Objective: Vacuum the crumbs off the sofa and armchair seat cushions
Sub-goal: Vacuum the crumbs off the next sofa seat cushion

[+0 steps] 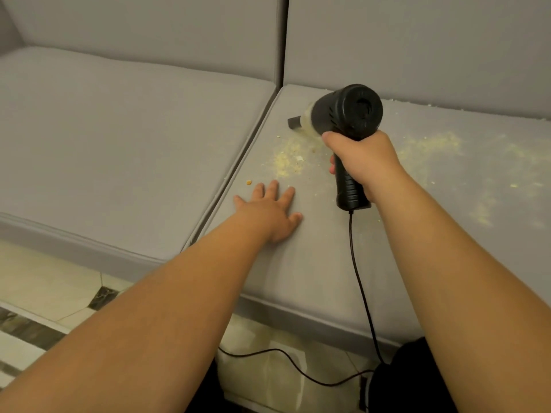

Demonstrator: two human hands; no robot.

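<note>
Right hand (362,158): centre right of the frame; fingers and thumb wrapped round the ribbed grip of the handheld vacuum (346,114), bare forearm running in from the lower right.
Handheld vacuum: pistol-shaped, matte black plastic; round barrel with its flat rear cap facing the camera; a translucent, cloudy section ahead of the barrel; a short dark nozzle (293,122) angled down to the left, its tip at or just above the fabric, contact not clear.
Cord (359,281): thin, black, leaving the foot of the grip, hanging over the cushion's front edge and looping across the floor at lower centre.
Left hand (272,210): centre of the frame; palm down, fingers straight and spread, lying flat on the right seat cushion (298,263).
Right seat cushion: grey woven fabric, smooth, flat-topped with a piped front edge.
Crumbs, near patch (287,160): pale yellow, powdery, with a few larger flakes; between the nozzle and the left fingertips.
Crumbs, far patch (432,144): wider, thinner dusting at right of the frame, beyond the right hand.
Single crumb (248,182): orange, just beside the left fingertips, near the seam.
Left seat cushion (119,129): same grey fabric, left of the frame.
Back cushions (417,40): 2 upright grey panels along the top, a dark gap between them.
Floor (44,281): glossy cream tile with dark inlay, lower left.
</note>
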